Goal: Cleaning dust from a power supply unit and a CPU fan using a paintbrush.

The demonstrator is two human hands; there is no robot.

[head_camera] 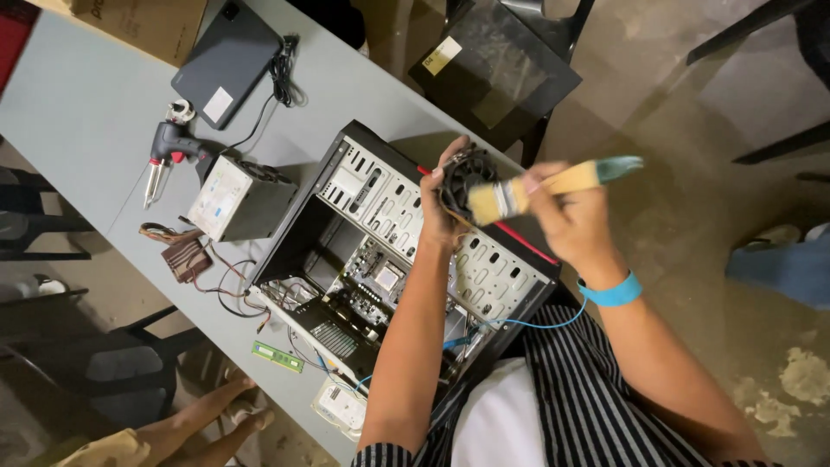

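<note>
My left hand (438, 214) grips a round black cooling fan (467, 173) and holds it above the open computer case (372, 186). My right hand (571, 216) holds a paintbrush (553, 183) with a wooden handle and teal tip, its bristles against the fan. A blue wrist strap (612, 292) sits on my right wrist, with a thin blue cord (536, 324) running down into the case. The case lies on its side on a grey table (78, 104), its motherboard (376, 285) exposed.
A power supply unit (238, 197) lies left of the case with loose wires (203, 268). A soldering gun (166, 154), a dark tablet (226, 62) with cable, a green memory stick (277, 356) and a cardboard box (147, 22) are on the table. Black chairs (493, 69) stand around.
</note>
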